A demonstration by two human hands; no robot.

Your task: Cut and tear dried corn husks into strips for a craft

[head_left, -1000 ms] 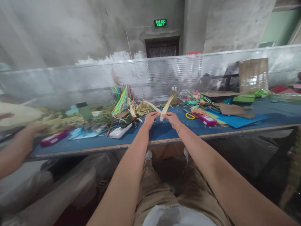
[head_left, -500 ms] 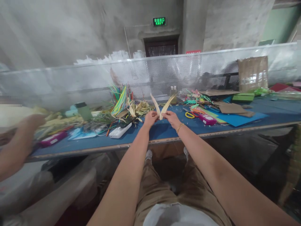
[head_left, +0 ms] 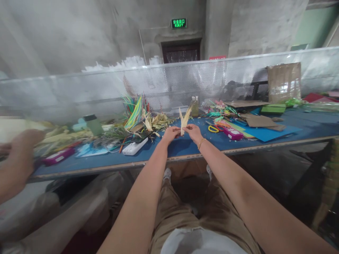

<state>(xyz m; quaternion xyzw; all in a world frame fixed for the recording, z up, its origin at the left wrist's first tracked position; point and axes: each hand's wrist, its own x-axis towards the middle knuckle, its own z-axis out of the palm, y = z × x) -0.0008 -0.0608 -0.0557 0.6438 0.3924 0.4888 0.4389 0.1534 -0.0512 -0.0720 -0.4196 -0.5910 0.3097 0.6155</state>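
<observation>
Pale, dry strips that look like corn husk point(head_left: 184, 121) stand upright between my hands, above the near part of the blue table. My right hand point(head_left: 193, 132), with a gold bracelet at its wrist, pinches them near the lower end. On the other side my left hand point(head_left: 172, 134) has its fingers closed at the same lower end. The strips overlap at the bottom and fan into a narrow V at the top. My fingers hide the exact grip at the base.
Left of my hands lie a white glue gun point(head_left: 135, 146), dried plant stuff and coloured stems point(head_left: 135, 113). Yellow-handled scissors point(head_left: 213, 129), a magenta box point(head_left: 233, 133) and blue sheets point(head_left: 275, 132) lie to the right. A co-worker's hand point(head_left: 22, 155) is at far left. Perforated metal screen point(head_left: 185, 79) runs behind.
The two husk strips, spread in a wide V before, are now closer together and overlap. My hands have barely moved. The co-worker's hand at the left has shifted slightly.
</observation>
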